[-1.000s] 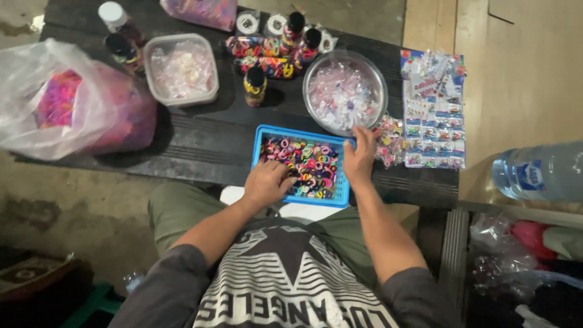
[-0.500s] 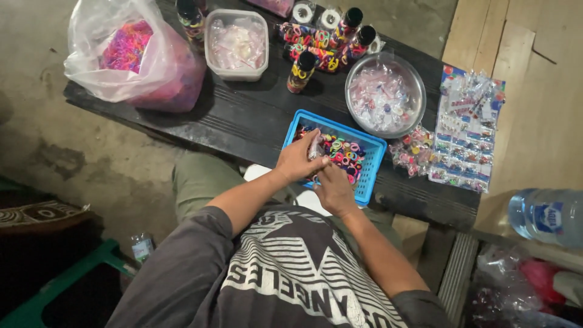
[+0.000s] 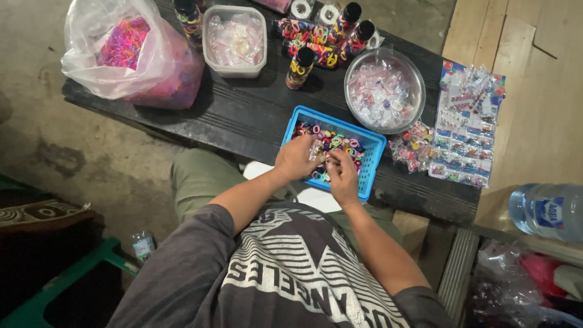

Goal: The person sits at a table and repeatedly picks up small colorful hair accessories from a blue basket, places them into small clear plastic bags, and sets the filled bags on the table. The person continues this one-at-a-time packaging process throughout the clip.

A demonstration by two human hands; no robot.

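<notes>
Both hands meet over the blue basket (image 3: pixel 370 159) at the table's (image 3: pixel 243 118) near edge: left hand (image 3: pixel 296 159) and right hand (image 3: pixel 342 175) pinch a small clear packet (image 3: pixel 317 149) between them. Coloured hair bands (image 3: pixel 337 143) fill the basket. Behind it a metal bowl (image 3: pixel 415 78) holds clear packets, a plastic tub (image 3: pixel 234 68) more. Band-wrapped bottles (image 3: pixel 299 68) stand between them; a bag (image 3: pixel 130 54) of bands lies far left.

Your hands hide part of the blue basket (image 3: pixel 370 146), and whatever your fingers pinch is too small to tell. The pink bag (image 3: pixel 133 54) and the water bottle (image 3: pixel 546 212) are cut off at the edges.
</notes>
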